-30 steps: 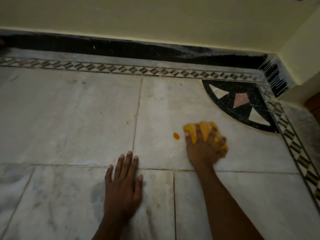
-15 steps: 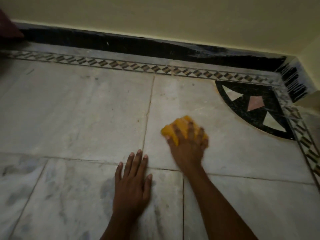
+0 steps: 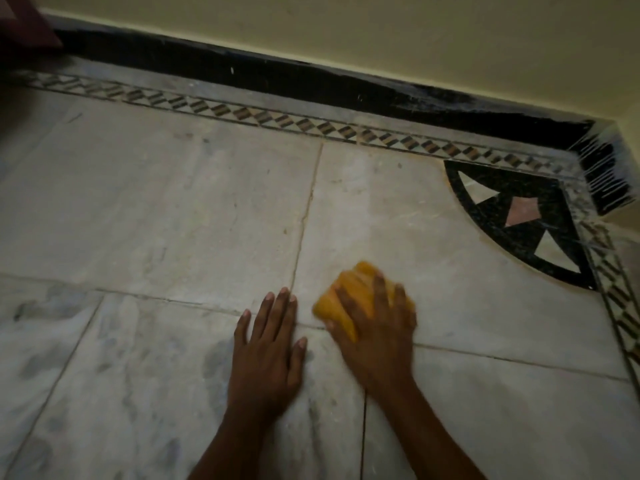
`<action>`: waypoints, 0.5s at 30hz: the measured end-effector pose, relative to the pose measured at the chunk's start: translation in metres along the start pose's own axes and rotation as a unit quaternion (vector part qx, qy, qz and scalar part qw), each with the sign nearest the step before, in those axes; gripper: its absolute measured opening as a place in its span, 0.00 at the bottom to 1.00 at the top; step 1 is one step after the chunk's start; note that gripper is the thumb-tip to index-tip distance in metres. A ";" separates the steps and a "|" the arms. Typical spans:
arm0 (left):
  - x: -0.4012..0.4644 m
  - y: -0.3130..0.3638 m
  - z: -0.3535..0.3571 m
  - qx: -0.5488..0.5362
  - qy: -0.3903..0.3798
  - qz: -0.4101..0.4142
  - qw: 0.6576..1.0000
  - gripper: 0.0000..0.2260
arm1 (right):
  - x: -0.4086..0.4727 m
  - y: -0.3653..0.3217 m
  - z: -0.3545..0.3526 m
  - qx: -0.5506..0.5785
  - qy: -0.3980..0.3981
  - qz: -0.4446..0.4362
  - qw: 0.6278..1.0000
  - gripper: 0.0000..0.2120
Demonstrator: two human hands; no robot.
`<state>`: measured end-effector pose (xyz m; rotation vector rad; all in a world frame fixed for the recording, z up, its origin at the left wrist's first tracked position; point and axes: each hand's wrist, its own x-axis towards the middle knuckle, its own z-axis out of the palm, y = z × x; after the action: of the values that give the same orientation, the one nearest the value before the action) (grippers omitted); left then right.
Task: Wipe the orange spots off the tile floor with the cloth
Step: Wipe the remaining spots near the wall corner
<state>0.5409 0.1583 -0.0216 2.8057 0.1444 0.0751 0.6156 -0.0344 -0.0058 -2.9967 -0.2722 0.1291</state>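
The left hand (image 3: 268, 355) lies flat on the tile floor (image 3: 156, 209), palm down, fingers spread slightly, holding nothing. Just beside it, the right hand (image 3: 375, 336) presses down on the yellow cloth (image 3: 349, 292); its grip is closed over the bunched cloth, with fingers curled across the top. The cloth sits on the floor at the joint line between two tiles, and is blurred. No orange spot is visible on the tiles around the cloth. Farther right, a black corner inlay (image 3: 519, 223) with pale triangles meets a patterned border strip (image 3: 277, 117). Beyond it run a black skirting (image 3: 311, 81) and a cream wall (image 3: 381, 26)
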 end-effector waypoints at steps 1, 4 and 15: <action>0.000 0.000 0.000 -0.001 0.006 -0.004 1.000 0.31 | -0.025 0.013 -0.006 0.004 -0.011 -0.006 1.000 0.31; 0.000 -0.001 -0.001 -0.013 0.009 -0.007 1.000 0.32 | -0.019 0.059 -0.014 -0.017 -0.008 0.095 0.995 0.34; -0.001 0.000 0.000 -0.010 0.003 -0.006 1.000 0.31 | 0.001 0.026 -0.001 0.020 0.007 -0.096 0.995 0.30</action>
<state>0.5397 0.1581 -0.0218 2.7851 0.1605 0.0806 0.6215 -0.0600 -0.0083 -2.9113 -0.5466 0.0926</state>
